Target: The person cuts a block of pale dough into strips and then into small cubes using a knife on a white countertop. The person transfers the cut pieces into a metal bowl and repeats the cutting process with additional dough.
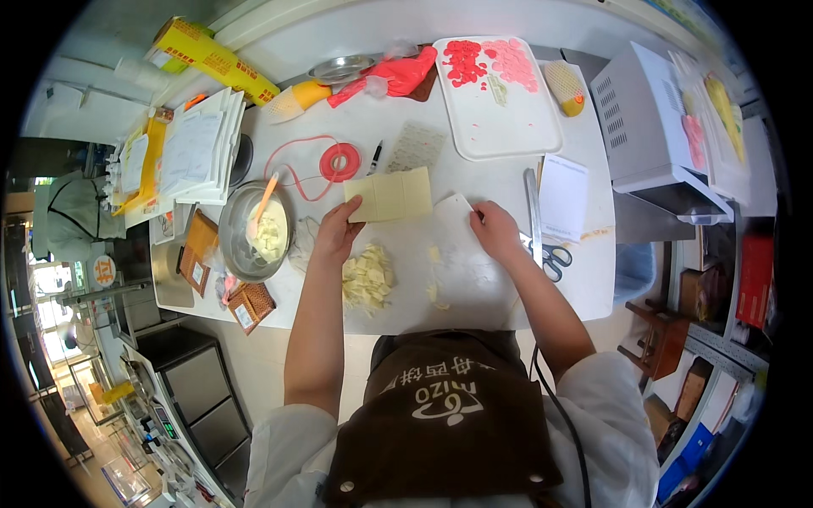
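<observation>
My left hand (343,225) grips the left end of a flat, pale yellow scored slab (389,195), perhaps white chocolate. On the right, my right hand (494,228) has curled fingers at the edge of a white plastic scraper (454,213), which it seems to hold. Cut pale yellow pieces (368,276) lie heaped below the left hand, and a few crumbs (434,255) are between the forearms. To the left, a steel bowl (230,222) holds more pieces and an orange-handled spatula (267,195).
A white tray (508,130) with red and pink discs stands at the back. Right of my hand lie a metal ruler or blade (532,203), scissors (556,261) and paper (564,197). A red ribbon roll (340,162) and a pen (375,157) lie behind the slab.
</observation>
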The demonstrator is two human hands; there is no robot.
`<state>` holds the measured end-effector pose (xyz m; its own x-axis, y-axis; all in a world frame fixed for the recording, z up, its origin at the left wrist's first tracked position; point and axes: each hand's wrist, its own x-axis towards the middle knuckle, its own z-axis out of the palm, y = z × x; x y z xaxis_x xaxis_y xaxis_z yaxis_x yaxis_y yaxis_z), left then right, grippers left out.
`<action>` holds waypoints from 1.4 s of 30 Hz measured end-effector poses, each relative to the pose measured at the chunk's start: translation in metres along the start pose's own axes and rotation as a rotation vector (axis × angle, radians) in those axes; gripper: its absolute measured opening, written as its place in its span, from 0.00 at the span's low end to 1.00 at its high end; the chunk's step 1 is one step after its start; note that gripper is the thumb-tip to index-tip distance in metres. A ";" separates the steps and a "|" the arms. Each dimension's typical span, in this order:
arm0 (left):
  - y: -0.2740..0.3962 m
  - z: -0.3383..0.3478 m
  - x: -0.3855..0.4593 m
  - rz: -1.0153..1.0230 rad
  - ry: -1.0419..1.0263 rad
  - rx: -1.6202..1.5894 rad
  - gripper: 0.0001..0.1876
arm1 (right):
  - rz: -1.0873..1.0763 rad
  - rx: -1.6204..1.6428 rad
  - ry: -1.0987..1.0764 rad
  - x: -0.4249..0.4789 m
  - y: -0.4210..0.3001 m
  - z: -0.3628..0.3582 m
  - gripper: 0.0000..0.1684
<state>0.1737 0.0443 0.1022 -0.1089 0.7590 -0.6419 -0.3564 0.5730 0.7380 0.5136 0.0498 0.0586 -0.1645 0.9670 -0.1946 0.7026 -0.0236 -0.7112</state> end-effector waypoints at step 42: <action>-0.015 -0.049 -0.130 -0.019 0.118 -0.437 0.17 | 0.251 0.020 -0.222 -0.136 0.025 0.021 0.18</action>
<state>0.1477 -0.0785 0.1643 -0.1942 0.6948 -0.6925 -0.7148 0.3832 0.5850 0.5389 -0.0879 0.0537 -0.1367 0.8515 -0.5063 0.7268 -0.2610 -0.6353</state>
